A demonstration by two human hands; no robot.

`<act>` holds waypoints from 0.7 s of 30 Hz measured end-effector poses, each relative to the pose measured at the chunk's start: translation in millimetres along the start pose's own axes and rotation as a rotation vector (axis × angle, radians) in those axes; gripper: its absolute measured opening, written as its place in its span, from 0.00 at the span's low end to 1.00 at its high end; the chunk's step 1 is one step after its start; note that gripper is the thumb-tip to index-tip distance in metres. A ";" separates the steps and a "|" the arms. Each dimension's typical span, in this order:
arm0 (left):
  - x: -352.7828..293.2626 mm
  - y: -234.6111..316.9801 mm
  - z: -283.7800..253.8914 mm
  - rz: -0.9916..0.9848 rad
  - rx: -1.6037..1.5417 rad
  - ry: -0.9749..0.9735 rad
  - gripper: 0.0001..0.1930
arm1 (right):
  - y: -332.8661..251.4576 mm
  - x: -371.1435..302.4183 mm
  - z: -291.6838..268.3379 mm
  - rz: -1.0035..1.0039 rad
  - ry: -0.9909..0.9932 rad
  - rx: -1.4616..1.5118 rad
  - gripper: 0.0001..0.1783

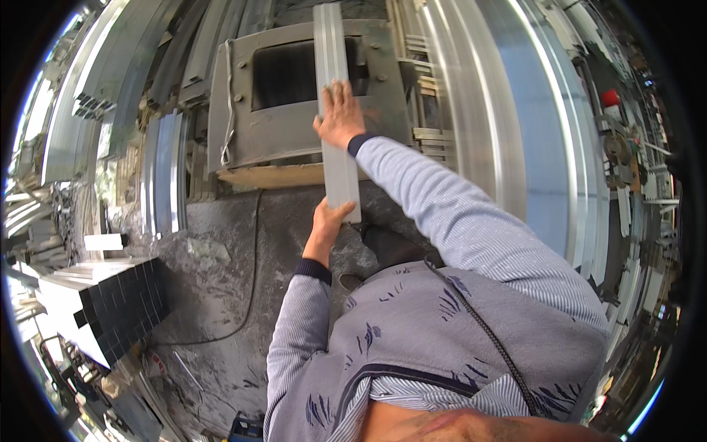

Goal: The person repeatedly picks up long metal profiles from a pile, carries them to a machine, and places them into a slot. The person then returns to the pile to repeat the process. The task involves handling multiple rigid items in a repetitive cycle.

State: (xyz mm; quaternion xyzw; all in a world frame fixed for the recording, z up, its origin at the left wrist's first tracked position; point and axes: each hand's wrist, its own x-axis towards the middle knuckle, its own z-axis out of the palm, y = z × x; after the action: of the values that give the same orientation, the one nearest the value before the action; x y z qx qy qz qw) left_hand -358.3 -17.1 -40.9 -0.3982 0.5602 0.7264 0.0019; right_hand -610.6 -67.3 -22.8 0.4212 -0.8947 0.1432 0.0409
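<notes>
A long, pale grey metal profile [341,173] with lengthwise ridges lies across the dark rectangular opening [291,77] of a grey metal machine [291,136]. Its near end sticks out past the machine's front edge. My left hand [328,219] grips that near end, thumb across the top and the other fingers hidden beneath. Farther along, my right hand [340,118] rests on the profile's upper face, fingers stretched forward and thumb over its left edge. The dark surface inside the opening is smooth and without detail, so I cannot tell what it is.
Long metal profiles [479,96] lie along the right, with more profiles [103,96] at the left. A stack of square tubes [121,306] with dark ends stands at lower left. A black cable [254,272] crosses the stained floor [213,295]. A wooden beam [272,175] runs under the machine's front edge.
</notes>
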 end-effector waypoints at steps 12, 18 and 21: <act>-134.0 -105.4 -17.3 0.006 0.045 -0.100 0.25 | -56.7 -173.2 -21.2 0.045 -0.142 0.059 0.51; -176.0 -139.6 -45.6 0.062 -0.024 -0.157 0.23 | -82.4 -214.8 -21.3 0.059 -0.250 0.115 0.50; -179.8 -164.7 -66.2 -0.008 -0.008 -0.085 0.22 | -90.5 -231.5 -27.4 0.063 -0.254 0.159 0.50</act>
State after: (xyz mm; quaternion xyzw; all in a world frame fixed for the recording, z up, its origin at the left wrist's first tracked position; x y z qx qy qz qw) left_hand -123.4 69.9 -73.9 -0.3692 0.5551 0.7448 0.0270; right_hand -394.0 57.8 -21.4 0.4094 -0.8914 0.1602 -0.1105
